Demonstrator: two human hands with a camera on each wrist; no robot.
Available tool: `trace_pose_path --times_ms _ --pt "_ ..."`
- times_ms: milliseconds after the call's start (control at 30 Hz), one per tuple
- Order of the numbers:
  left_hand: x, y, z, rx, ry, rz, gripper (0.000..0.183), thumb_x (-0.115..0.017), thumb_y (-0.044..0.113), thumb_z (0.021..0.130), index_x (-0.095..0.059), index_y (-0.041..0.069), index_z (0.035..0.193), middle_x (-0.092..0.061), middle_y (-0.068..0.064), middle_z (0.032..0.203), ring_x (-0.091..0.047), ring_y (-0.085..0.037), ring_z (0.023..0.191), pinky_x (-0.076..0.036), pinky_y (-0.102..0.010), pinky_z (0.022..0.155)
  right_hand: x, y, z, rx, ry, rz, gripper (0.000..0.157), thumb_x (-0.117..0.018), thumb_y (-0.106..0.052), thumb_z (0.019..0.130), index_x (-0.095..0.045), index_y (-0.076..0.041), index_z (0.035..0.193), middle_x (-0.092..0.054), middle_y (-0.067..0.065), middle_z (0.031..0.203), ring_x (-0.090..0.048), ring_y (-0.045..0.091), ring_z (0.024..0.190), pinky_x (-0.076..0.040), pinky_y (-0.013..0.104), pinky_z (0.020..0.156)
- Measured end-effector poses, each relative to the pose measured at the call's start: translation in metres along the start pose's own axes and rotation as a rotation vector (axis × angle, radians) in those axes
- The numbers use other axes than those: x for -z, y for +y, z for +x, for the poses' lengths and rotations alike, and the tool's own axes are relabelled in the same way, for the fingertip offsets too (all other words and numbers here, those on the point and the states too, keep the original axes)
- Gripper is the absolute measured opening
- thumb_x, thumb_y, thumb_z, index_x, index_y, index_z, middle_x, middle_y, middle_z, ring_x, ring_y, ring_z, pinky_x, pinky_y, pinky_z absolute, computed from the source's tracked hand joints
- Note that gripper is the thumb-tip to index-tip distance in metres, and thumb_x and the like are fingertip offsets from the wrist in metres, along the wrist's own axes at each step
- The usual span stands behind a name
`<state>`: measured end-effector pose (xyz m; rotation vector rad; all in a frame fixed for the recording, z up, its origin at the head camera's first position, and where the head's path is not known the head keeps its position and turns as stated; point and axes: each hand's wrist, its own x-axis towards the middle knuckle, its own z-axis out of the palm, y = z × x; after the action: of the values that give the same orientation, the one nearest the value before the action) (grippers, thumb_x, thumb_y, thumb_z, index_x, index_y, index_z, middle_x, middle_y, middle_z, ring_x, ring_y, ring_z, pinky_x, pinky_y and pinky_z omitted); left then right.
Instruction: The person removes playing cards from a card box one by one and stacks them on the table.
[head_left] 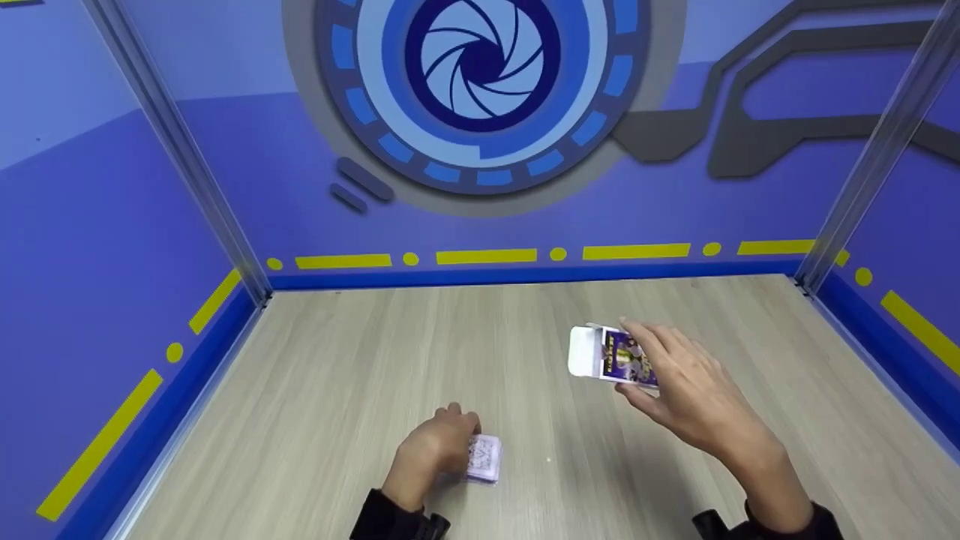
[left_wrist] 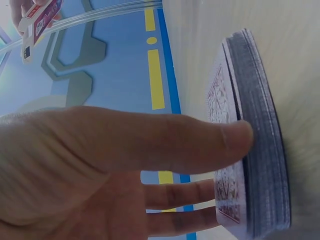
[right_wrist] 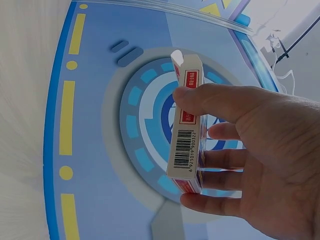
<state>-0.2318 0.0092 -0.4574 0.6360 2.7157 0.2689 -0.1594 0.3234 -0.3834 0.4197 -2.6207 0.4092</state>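
Note:
A deck of playing cards (head_left: 485, 457) lies on the wooden table, its patterned back facing up. My left hand (head_left: 442, 442) grips the deck from its left side. In the left wrist view the thumb presses the side of the card stack (left_wrist: 265, 150), and the fingers reach its far side. Above the table to the right, my right hand (head_left: 694, 382) holds a card box (head_left: 627, 356) between thumb and fingers. The white end flap of the box stands open toward the left. From the right wrist, the box's narrow side with a barcode (right_wrist: 184, 150) shows under the thumb.
The table (head_left: 360, 360) is enclosed by blue printed panels at the back (head_left: 525, 225) and on both sides. Metal posts (head_left: 187, 150) stand at the back corners.

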Motion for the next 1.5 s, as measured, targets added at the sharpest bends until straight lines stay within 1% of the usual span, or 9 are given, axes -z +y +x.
trace_pose_path --times_ms 133,300,367,433,567,933,1267,1400,1500 --pt "-0.002 0.000 0.001 0.002 -0.013 0.015 0.047 -0.082 -0.005 0.071 -0.069 0.006 0.115 -0.054 -0.007 0.099 -0.048 -0.021 0.088 -0.053 -0.039 0.082 -0.001 0.000 0.000 0.009 0.003 0.001 0.081 -0.089 -0.023 0.081 -0.049 -0.009 0.150 -0.061 0.017 0.132 -0.062 0.037 0.113 -0.053 0.062 0.085" --pt "-0.003 0.003 0.002 0.000 -0.029 -0.024 0.070 -0.095 0.001 0.058 -0.065 0.008 0.122 -0.052 -0.007 0.102 -0.047 -0.022 0.093 -0.053 -0.041 0.084 -0.001 0.000 -0.001 0.023 0.008 -0.003 0.081 -0.090 -0.023 0.081 -0.049 -0.009 0.150 -0.062 0.017 0.130 -0.062 0.036 0.110 -0.053 0.060 0.083" --pt "-0.003 0.004 0.001 -0.003 -0.036 -0.040 0.076 -0.097 0.003 0.057 -0.063 0.010 0.125 -0.051 -0.007 0.104 -0.046 -0.022 0.093 -0.052 -0.040 0.083 -0.001 0.000 -0.001 0.026 0.008 -0.003 0.082 -0.090 -0.022 0.081 -0.048 -0.010 0.150 -0.062 0.017 0.130 -0.062 0.036 0.110 -0.053 0.060 0.084" --pt "-0.004 0.006 0.002 -0.008 -0.033 -0.044 0.076 -0.097 0.004 0.057 -0.063 0.010 0.125 -0.049 -0.007 0.103 -0.043 -0.022 0.092 -0.052 -0.040 0.081 -0.001 0.000 0.000 0.031 0.009 -0.004 0.082 -0.090 -0.022 0.081 -0.048 -0.010 0.150 -0.062 0.018 0.130 -0.062 0.037 0.110 -0.053 0.060 0.084" --pt "-0.007 0.010 0.002 -0.010 -0.008 -0.010 0.072 -0.096 0.005 0.058 -0.062 0.009 0.121 -0.048 -0.009 0.104 -0.042 -0.024 0.092 -0.052 -0.039 0.079 -0.001 0.000 0.000 0.038 0.012 -0.002 0.081 -0.090 -0.022 0.081 -0.049 -0.009 0.150 -0.062 0.017 0.130 -0.062 0.037 0.111 -0.053 0.060 0.085" --pt "-0.010 0.013 0.001 -0.003 0.021 0.013 0.056 -0.087 -0.003 0.062 -0.061 0.008 0.111 -0.048 -0.011 0.104 -0.043 -0.025 0.092 -0.050 -0.036 0.074 -0.002 -0.001 0.001 0.024 -0.001 -0.006 0.081 -0.090 -0.024 0.081 -0.049 -0.011 0.150 -0.062 0.017 0.132 -0.062 0.038 0.113 -0.051 0.062 0.087" --pt "-0.008 0.014 0.002 0.014 -0.003 0.002 0.062 -0.091 0.001 0.060 -0.062 0.007 0.114 -0.050 -0.013 0.108 -0.044 -0.026 0.094 -0.053 -0.039 0.079 -0.002 -0.002 0.001 0.014 -0.013 -0.004 0.082 -0.089 -0.024 0.081 -0.048 -0.012 0.151 -0.062 0.016 0.132 -0.061 0.037 0.114 -0.051 0.063 0.088" --pt "-0.005 0.011 0.001 0.015 -0.009 -0.033 0.065 -0.095 0.007 0.061 -0.062 0.006 0.117 -0.049 -0.012 0.108 -0.046 -0.025 0.094 -0.054 -0.042 0.082 -0.002 -0.002 0.001 0.011 -0.018 -0.007 0.082 -0.089 -0.024 0.081 -0.048 -0.012 0.151 -0.062 0.016 0.132 -0.061 0.036 0.115 -0.051 0.062 0.088" --pt "0.000 0.006 -0.001 0.009 0.015 -0.094 0.074 -0.098 0.014 0.062 -0.061 0.004 0.125 -0.051 -0.013 0.111 -0.049 -0.027 0.097 -0.054 -0.045 0.086 -0.002 -0.002 0.000 0.011 -0.014 -0.007 0.082 -0.090 -0.024 0.081 -0.049 -0.012 0.151 -0.062 0.016 0.132 -0.061 0.036 0.115 -0.051 0.062 0.088"
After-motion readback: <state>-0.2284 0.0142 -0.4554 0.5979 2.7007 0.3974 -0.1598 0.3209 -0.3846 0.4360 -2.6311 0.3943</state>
